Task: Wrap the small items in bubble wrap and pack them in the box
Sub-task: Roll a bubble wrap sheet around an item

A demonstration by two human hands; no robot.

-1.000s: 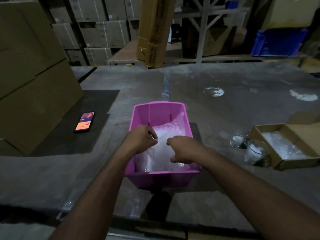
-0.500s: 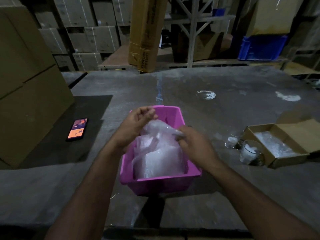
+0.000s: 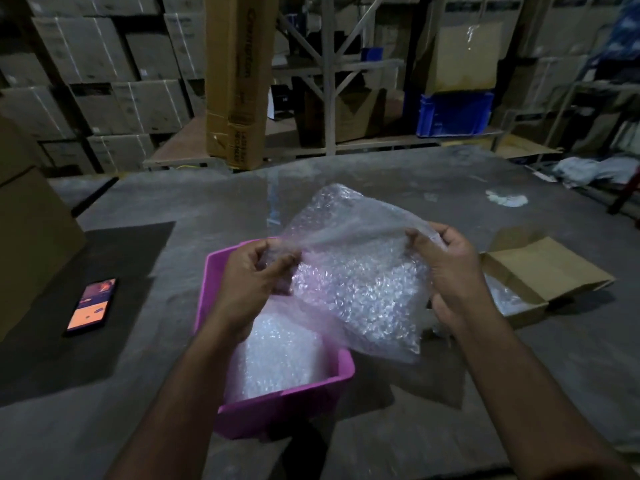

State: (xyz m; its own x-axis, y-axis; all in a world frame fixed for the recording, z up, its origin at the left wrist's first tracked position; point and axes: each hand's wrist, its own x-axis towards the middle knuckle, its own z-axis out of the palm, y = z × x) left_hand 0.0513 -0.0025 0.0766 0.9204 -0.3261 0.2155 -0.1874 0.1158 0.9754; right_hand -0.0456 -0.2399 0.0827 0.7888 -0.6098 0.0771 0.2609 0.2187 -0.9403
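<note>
A clear sheet of bubble wrap (image 3: 360, 282) hangs spread in the air above the pink plastic bin (image 3: 277, 407). My left hand (image 3: 252, 282) pinches its upper left edge. My right hand (image 3: 446, 275) pinches its upper right edge. More bubble wrap (image 3: 277, 358) lies folded inside the bin. An open cardboard box (image 3: 540, 268) sits on the table to the right, with some bubble wrap on its floor. The small glass items are hidden behind the sheet and my right hand.
A phone (image 3: 91, 306) with a lit screen lies on a dark mat at the left. A big cardboard carton (image 3: 31, 237) stands at the left edge. A tall carton (image 3: 235, 81), shelving and a blue crate (image 3: 453, 114) stand beyond the table.
Both hands have lifted a sheet of bubble wrap out of the pink bin and pulled it apart, so it now hangs spread between them. The view has tilted up.
</note>
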